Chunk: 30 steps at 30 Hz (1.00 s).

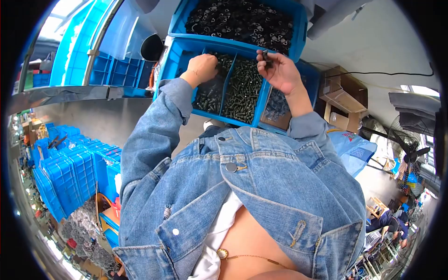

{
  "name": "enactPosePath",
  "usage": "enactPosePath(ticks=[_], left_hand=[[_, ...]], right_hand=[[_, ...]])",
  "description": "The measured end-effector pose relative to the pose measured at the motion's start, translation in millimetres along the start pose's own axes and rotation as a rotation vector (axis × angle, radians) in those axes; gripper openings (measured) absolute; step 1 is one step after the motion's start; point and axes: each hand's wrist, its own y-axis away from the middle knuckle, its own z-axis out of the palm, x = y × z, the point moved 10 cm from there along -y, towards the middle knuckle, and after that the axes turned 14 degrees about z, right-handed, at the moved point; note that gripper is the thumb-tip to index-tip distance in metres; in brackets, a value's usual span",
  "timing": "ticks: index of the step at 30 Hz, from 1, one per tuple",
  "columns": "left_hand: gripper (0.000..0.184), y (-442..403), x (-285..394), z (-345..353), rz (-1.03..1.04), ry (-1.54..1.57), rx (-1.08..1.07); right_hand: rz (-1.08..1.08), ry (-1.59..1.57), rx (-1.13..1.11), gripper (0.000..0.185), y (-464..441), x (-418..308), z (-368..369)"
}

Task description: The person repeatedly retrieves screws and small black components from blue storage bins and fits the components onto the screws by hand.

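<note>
A blue divided bin (167,60) lies in front of me, with screws (242,88) heaped in its right compartment. My left hand (203,69) is over the bin's left part, near a divider. Its fingers are curled inward and their tips are hidden, so what they hold cannot be seen. Raised above the bin's right edge, my right hand (282,74) pinches a small dark metal part (266,59) between thumb and fingers. Behind stands another blue bin (301,32), filled with dark metal clips (238,21).
Right of the bins are a tray of small clear or silvery parts (277,106) and open cardboard boxes (343,95). A standing fan (410,151) is farther right. Stacked blue crates (72,170) fill the left side. Other people (394,224) sit at the far lower right.
</note>
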Motion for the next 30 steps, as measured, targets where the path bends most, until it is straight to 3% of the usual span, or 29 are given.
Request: enactPosePath(ticks=[4,7,12,13,15,18,20,22,26,30], left_hand=[[0.021,-8.3,5.8,-7.5,0.081,-0.037,-0.030],[0.021,-8.6,15.9,-17.3,0.051,0.135,-0.081],[0.025,48.7,71.2,-85.9,0.120,0.570,0.112],[0.025,57.8,81.8,-86.4,0.264,0.576,0.224],[0.027,93.7,105.6,-97.1,0.245,0.689,0.282],[0.024,142.2,132.5,-90.9,0.250,0.995,0.415],[0.031,167.8,135.6,-62.5,0.115,1.235,0.500],[0.025,200.6,143.5,-44.1,0.000,1.446,0.696],[0.024,268.3,149.7,-5.4,-0.346,1.210,0.682],[0.026,337.3,167.2,-16.1,-0.554,1.027,0.895]], right_hand=[[-0.017,0.016,0.026,0.032,11.2,18.5,1.4],[0.038,-0.105,0.001,0.035,17.7,38.6,-0.5],[0.166,-0.227,0.001,0.031,20.9,85.7,-7.1],[0.195,-0.207,0.084,0.029,20.4,95.4,-13.4],[0.360,-0.221,0.013,0.027,19.6,120.7,-12.8],[0.508,0.102,0.219,0.032,17.9,153.1,-2.2],[0.729,0.234,-0.064,0.034,10.1,181.0,22.6],[0.823,0.191,-0.013,0.034,5.2,205.4,23.6],[0.913,0.237,-0.051,0.034,4.4,252.7,54.1],[1.086,0.326,-0.090,0.034,1.2,316.6,51.6]])
